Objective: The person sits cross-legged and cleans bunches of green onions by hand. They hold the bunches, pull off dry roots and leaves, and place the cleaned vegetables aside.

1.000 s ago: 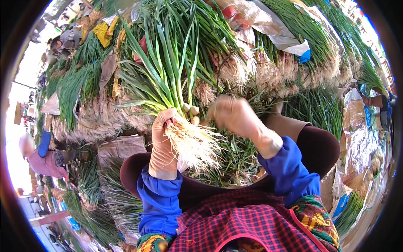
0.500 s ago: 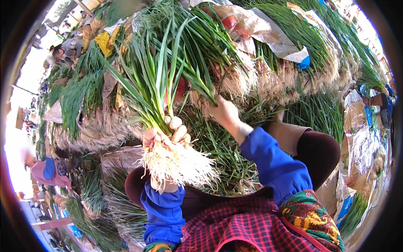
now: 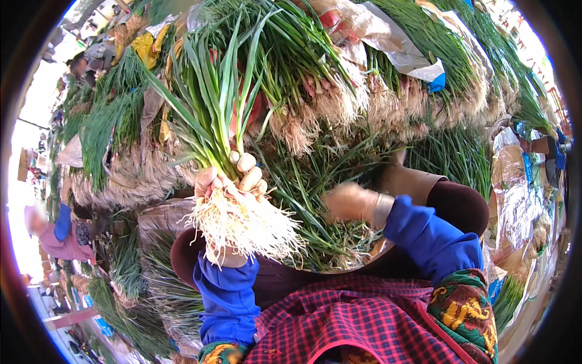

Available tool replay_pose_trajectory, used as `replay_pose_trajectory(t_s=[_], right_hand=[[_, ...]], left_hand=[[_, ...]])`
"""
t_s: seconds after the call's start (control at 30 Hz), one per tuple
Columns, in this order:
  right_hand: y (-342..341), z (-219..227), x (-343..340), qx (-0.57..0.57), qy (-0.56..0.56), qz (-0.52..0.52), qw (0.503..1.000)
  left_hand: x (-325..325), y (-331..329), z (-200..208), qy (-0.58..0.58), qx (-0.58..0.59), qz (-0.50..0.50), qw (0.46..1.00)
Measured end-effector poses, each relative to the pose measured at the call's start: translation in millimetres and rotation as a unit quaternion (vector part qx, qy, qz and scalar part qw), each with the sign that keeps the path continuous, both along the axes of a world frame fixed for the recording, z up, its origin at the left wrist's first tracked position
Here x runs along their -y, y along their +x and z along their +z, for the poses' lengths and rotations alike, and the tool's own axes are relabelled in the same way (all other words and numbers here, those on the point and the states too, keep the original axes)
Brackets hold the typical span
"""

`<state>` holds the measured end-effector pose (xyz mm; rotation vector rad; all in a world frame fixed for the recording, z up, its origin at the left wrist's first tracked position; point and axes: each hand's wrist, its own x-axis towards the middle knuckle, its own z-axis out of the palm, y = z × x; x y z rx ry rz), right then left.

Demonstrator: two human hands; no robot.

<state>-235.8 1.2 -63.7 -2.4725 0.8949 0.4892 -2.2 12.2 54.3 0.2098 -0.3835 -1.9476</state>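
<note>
My left hand (image 3: 251, 180) is closed around the white lower stalks of a bunch of spring onions (image 3: 219, 115). Its long green leaves point up and away, and pale stringy roots (image 3: 242, 227) hang below my fist toward my lap. Rounded white tips show at my fingers; whether they are finger coverings or bulbs I cannot make out. To the right, my right hand (image 3: 351, 201) is over loose green leaves (image 3: 309, 212) between my knees. Motion smears its fingers, so what they hold, if anything, does not show.
Rows of rooted spring onions (image 3: 297, 67) lie beyond my hands, with more bundles (image 3: 124, 151) at the left. Plastic sheeting (image 3: 394, 45) covers some at the back, and a silvery sheet (image 3: 515, 200) lies at the right. Another person (image 3: 66, 236) is at the far left.
My right hand has drawn back from the leaves it was touching near the far bundles, moving down and to the right. My left hand and its bunch have shifted slightly left.
</note>
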Motion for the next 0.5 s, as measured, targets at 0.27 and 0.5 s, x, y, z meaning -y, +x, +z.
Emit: replay_pose_trajectory(t_s=[0.27,0.5], right_hand=[[92.0,84.6,64.3,0.467,-0.128,-0.249,0.839],[85.6,85.7,58.4,0.357,-0.188,-0.246,0.881]], left_hand=[[2.5,-11.1,0.8,0.056,0.087,0.047,0.994],[-6.1,-8.6,2.3,0.133,0.127,0.053,0.982]])
